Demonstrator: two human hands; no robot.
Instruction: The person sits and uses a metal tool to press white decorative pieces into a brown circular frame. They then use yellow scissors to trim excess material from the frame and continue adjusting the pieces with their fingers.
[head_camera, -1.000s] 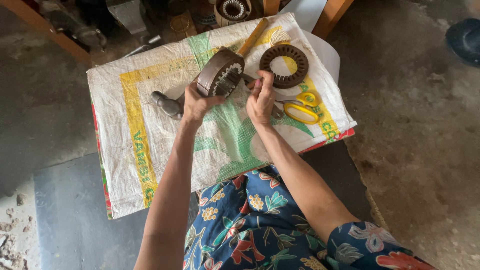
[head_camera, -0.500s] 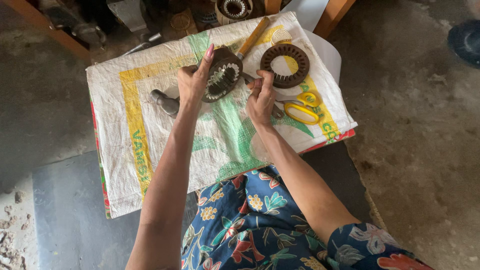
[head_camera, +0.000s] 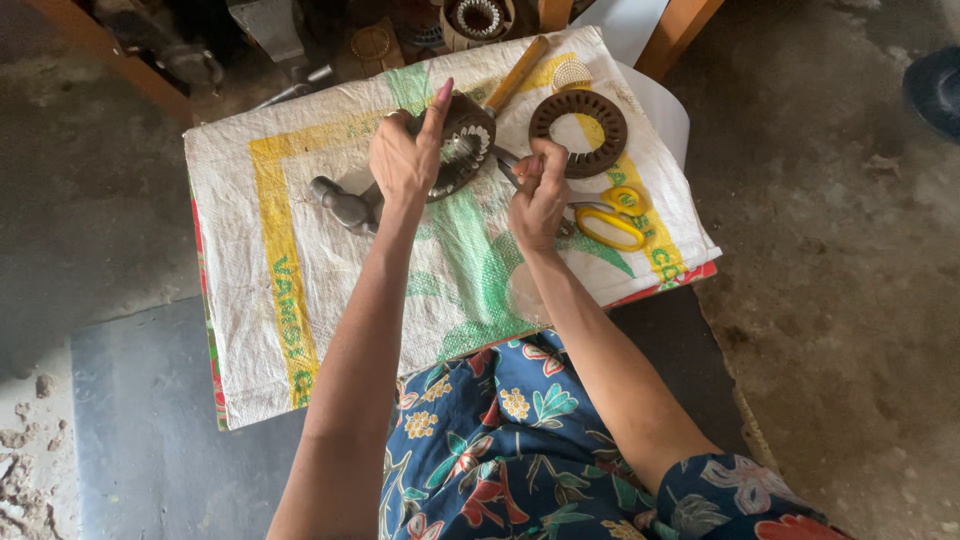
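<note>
Left hand (head_camera: 405, 160): my fingers are wrapped around the dark toothed ring (head_camera: 462, 142), tilted up off the sacking sheet (head_camera: 300, 280).
Right hand (head_camera: 540, 195): closed on a thin metal tool (head_camera: 503, 163) poking into that ring.
Beyond: second ring (head_camera: 578, 133), flat; yellow scissors (head_camera: 610, 222) just right.
Progress: I judge mid-job; one ring untouched.
Hidden: tool tip, ring's inside.

Dull dark metal ring (head_camera: 462, 145) lies on a coarse woven plastic sack (head_camera: 300, 250).
</note>
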